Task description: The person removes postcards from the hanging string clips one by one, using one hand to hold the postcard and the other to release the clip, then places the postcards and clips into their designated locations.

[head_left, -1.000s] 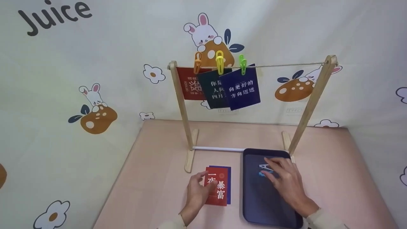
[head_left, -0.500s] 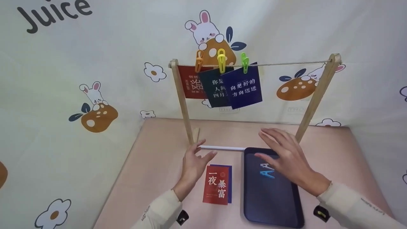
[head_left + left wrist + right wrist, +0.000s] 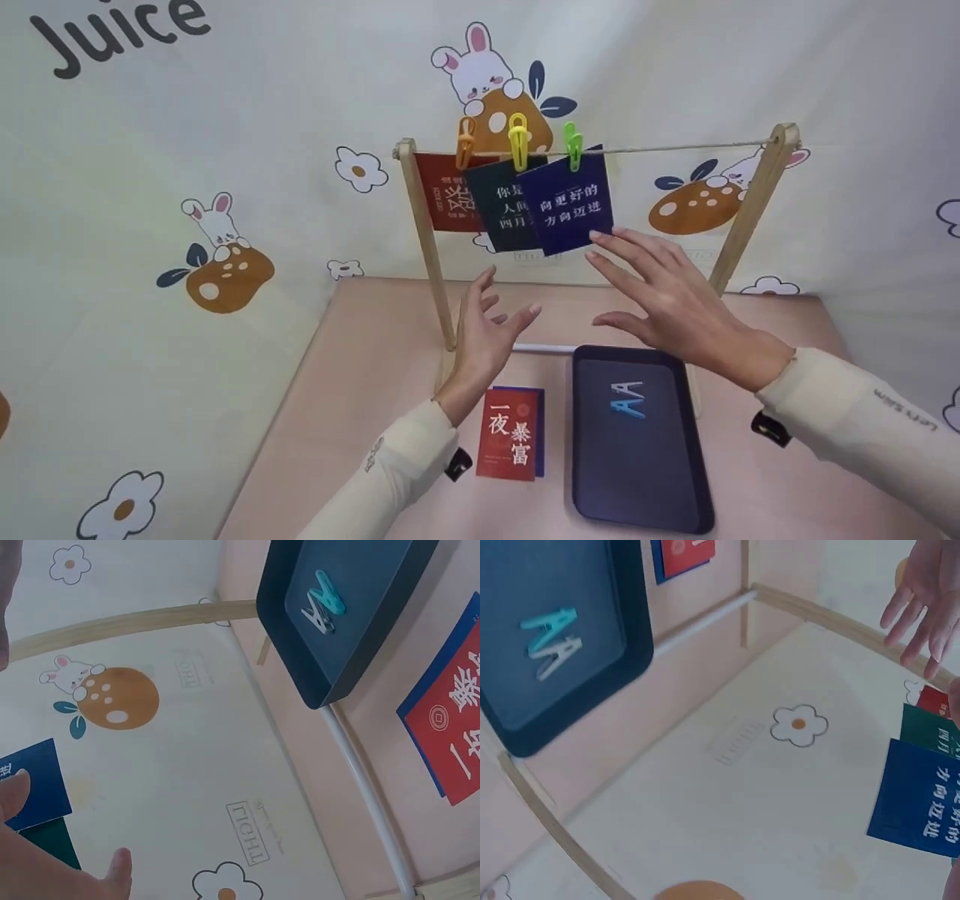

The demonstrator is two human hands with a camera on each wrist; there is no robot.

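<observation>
My right hand (image 3: 667, 300) is raised with fingers spread, its fingertips near the lower right corner of a hanging blue card (image 3: 574, 201). Whether they touch it cannot be told. My left hand (image 3: 484, 337) is lower, below the cards, fingers loosely bent and holding nothing. A green clothespin (image 3: 573, 146) fixes the blue card to a cord. Beside it a dark green card (image 3: 502, 206) hangs from a yellow clothespin (image 3: 518, 142), and a red card (image 3: 448, 195) from an orange clothespin (image 3: 466, 142). The cards partly overlap.
The cord runs between two wooden posts (image 3: 750, 210) joined below by a white rod (image 3: 544, 348). A dark tray (image 3: 637, 480) holds a blue clothespin (image 3: 327, 592) and a whitish clothespin (image 3: 318, 613). Left of it, a red card (image 3: 502, 461) lies over a blue card (image 3: 540, 442).
Both hands have risen from the table toward the hanging cards. The left has left the red card on the table, the right has left the tray. The clothespins and cards stay put.
</observation>
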